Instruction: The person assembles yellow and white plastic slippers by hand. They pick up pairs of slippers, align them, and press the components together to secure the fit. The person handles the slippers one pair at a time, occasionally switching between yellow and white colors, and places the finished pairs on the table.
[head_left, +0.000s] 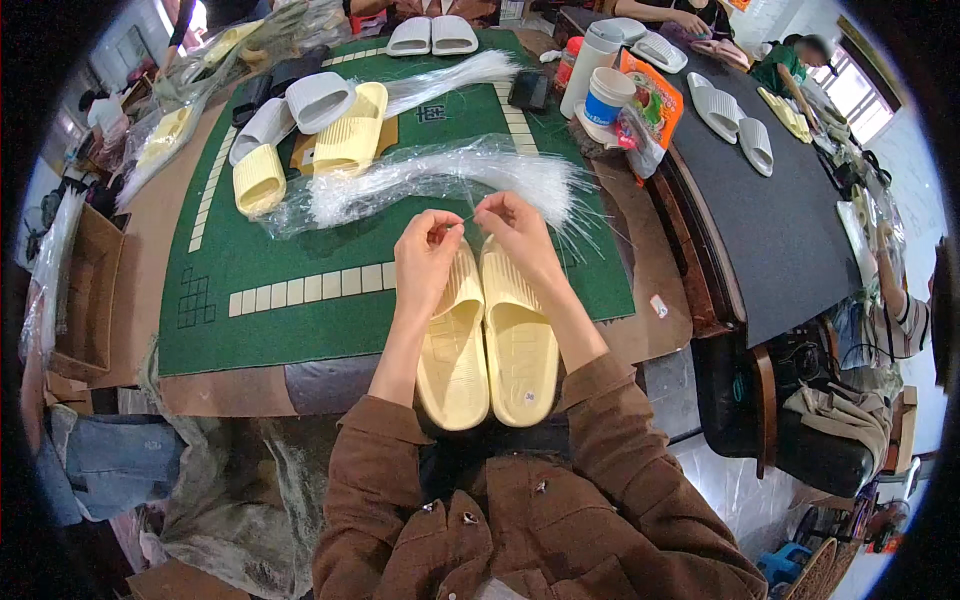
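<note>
A pair of pale yellow slide slippers, the left one (453,365) and the right one (522,350), lies side by side at the table's near edge, toes pointing away from me. Above their toe ends, my left hand (425,255) and my right hand (522,240) are close together, fingertips pinched. A thin clear plastic strand seems to run between the fingertips; its ends are hard to make out. Just beyond lies a bundle of clear plastic strands (370,198) in a clear bag, its loose ends fanned out to the right.
Yellow slides (350,130) and grey slides (320,102) stand at the back left of the green mat (330,335). A white tub (605,100) and an orange packet (652,100) are at the back right. More slides (715,107) lie on the dark table (770,220). Other people sit around.
</note>
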